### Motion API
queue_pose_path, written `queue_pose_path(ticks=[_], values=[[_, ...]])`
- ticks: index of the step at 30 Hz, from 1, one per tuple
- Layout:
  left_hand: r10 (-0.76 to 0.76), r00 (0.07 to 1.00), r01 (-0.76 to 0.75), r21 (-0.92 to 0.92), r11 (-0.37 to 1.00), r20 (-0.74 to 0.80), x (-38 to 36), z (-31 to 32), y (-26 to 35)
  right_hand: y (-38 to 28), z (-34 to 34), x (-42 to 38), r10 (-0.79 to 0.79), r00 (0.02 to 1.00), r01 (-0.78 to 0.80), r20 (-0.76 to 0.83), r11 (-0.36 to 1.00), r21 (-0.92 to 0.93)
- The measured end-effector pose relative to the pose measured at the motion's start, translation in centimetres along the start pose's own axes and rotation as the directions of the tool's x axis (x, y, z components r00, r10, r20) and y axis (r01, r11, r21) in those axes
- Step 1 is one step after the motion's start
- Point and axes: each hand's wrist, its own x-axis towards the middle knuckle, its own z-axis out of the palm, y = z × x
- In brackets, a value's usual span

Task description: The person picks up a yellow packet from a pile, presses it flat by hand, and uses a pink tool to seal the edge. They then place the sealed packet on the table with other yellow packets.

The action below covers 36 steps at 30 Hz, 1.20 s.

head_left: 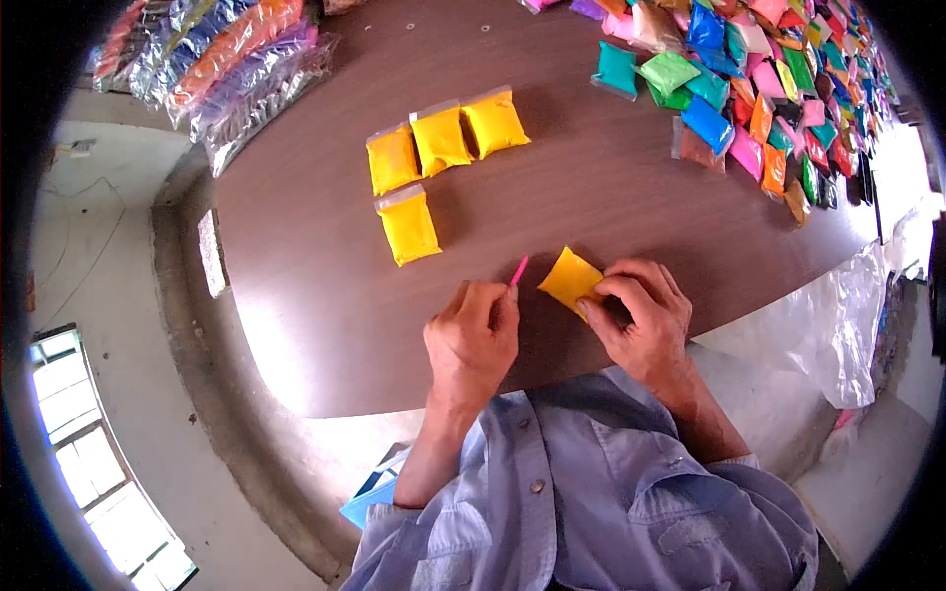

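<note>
My left hand (471,335) is closed around a thin pink stick (519,270), whose tip pokes up past the thumb; the rest of it is hidden in the fist. To its right, my right hand (645,313) pinches a small yellow packet (570,278) between thumb and fingers, tilted just over the table. Farther back lie three yellow packets with clear top strips in a row: a left one (393,161), a middle one (440,138) and a right one (496,121). Another yellow packet (409,227) lies below the left one, apart from both hands.
A heap of many-coloured packets (734,89) covers the back right of the brown table (325,295). Shiny flat plastic bags (232,74) are piled at the back left. Clear plastic sheeting (838,325) hangs at the right edge. The table's front edge runs close to my shirt.
</note>
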Motion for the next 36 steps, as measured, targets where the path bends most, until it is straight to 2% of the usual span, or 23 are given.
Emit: queue_pose_path(ticks=[2, 5, 9, 11, 14, 16, 20, 22, 24, 26, 30, 32, 36], values=[[-0.051, 0.998, 0.052, -0.031, 0.998, 0.032, 0.0, 0.0, 0.7, 0.1, -0.1, 0.0, 0.005, 1.0, -0.005, -0.003, 1.0, -0.007], [0.089, 0.996, -0.084, -0.133, 0.988, 0.029, -0.2, 1.4, 2.1, -0.1, 0.1, 0.1, 0.012, 1.0, -0.012, -0.004, 1.0, -0.006], [0.104, 0.989, -0.099, -0.058, 0.993, 0.101, 0.5, 2.1, 2.7, 0.2, 0.1, -0.3, 0.038, 0.999, -0.038, -0.007, 0.999, -0.028], [0.05, 0.991, -0.043, -0.063, 0.997, 0.123, 1.1, 1.6, 2.2, 0.3, 0.1, -0.3, 0.034, 0.999, -0.034, -0.003, 0.999, -0.017], [0.06, 0.997, -0.062, 0.027, 0.998, 0.05, 1.7, 1.1, 0.5, 0.1, 0.0, 0.0, 0.033, 0.999, -0.033, -0.006, 0.999, 0.004], [0.019, 0.998, -0.019, 0.001, 1.0, 0.061, 2.1, 0.6, 0.5, -0.1, -0.1, 0.2, 0.037, 0.999, -0.037, -0.01, 0.999, 0.011], [0.128, 0.988, -0.122, -0.073, 0.99, 0.083, 1.3, 1.4, 2.0, 0.1, -0.1, -0.1, 0.044, 0.999, -0.044, 0.005, 0.999, -0.005], [0.209, 0.967, -0.213, 0.011, 0.977, 0.145, 1.2, 2.2, 3.2, 0.4, 0.0, -0.2, 0.032, 0.999, -0.032, -0.007, 0.999, -0.012], [0.211, 0.963, -0.225, 0.068, 0.972, 0.169, 1.7, 2.2, 3.6, 0.6, 0.0, -0.3, 0.007, 1.0, -0.007, -0.022, 1.0, 0.006], [0.147, 0.967, -0.182, 0.161, 0.97, 0.208, 2.6, 1.6, 3.8, 0.6, 0.0, -0.3, 0.01, 1.0, -0.01, -0.023, 1.0, 0.007], [0.192, 0.969, -0.224, 0.224, 0.948, 0.157, 4.0, 1.5, 2.6, 0.6, -0.1, -0.3, 0.024, 1.0, -0.024, 0.001, 1.0, 0.018], [0.122, 0.984, -0.137, 0.113, 0.984, 0.128, 4.2, 1.4, 2.6, 0.5, -0.3, -0.3, 0.037, 0.999, -0.037, -0.01, 0.999, 0.03], [0.153, 0.972, -0.162, 0.036, 0.986, 0.178, 2.6, 1.7, 4.1, 0.7, -0.2, -0.3, 0.017, 1.0, -0.016, -0.026, 0.998, 0.053]])
